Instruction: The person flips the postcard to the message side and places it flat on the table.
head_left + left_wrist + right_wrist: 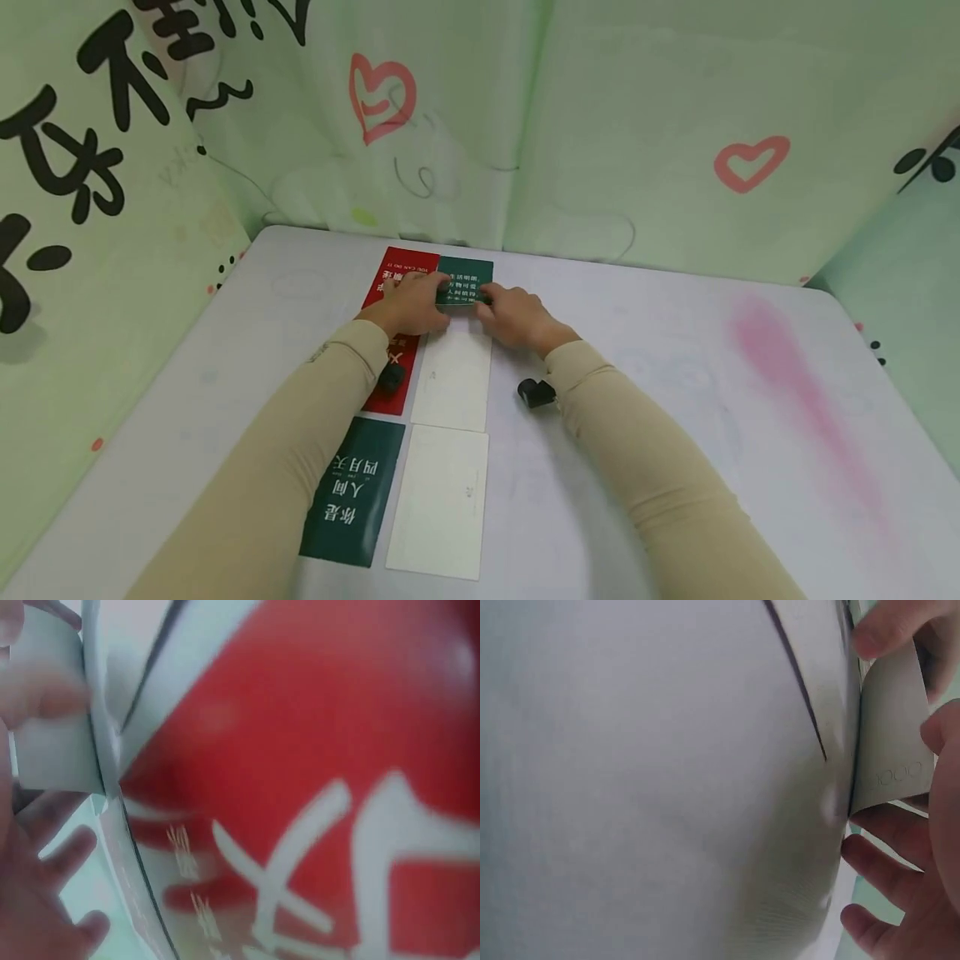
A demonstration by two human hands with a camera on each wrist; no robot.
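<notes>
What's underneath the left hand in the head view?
Red card shows above and below the left hand, which grips the far green card. The hand and its sleeve cover the middle, so whether that's one red card or two cannot be seen.

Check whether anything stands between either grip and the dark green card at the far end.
Nothing visible does: the left grip and right grip pinch the dark green card at its sides. The far red card lies to its left, not in between.
</notes>
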